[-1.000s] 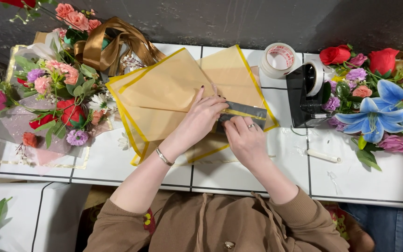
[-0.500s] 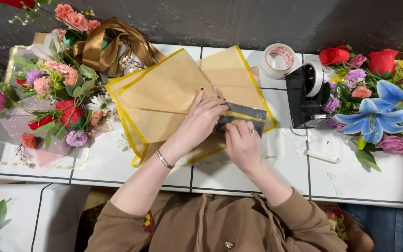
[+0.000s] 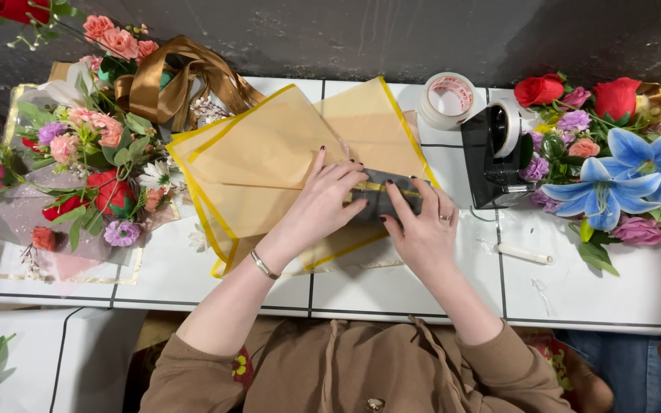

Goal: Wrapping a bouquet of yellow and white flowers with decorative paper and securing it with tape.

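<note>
left hand (image 3: 321,205): palm down, fingers spread flat | right hand (image 3: 421,229): palm down, fingers curled, pinching

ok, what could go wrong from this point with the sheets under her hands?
1. Both hands, left hand and right hand, press the dark folded piece; the loosely stacked yellow-edged sheets could slide or crease.
2. The tape dispenser sits close beside the right hand, so a sideways move might knock it.

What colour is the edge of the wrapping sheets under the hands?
Yellow, on tan wrapping sheets; head view.
</note>
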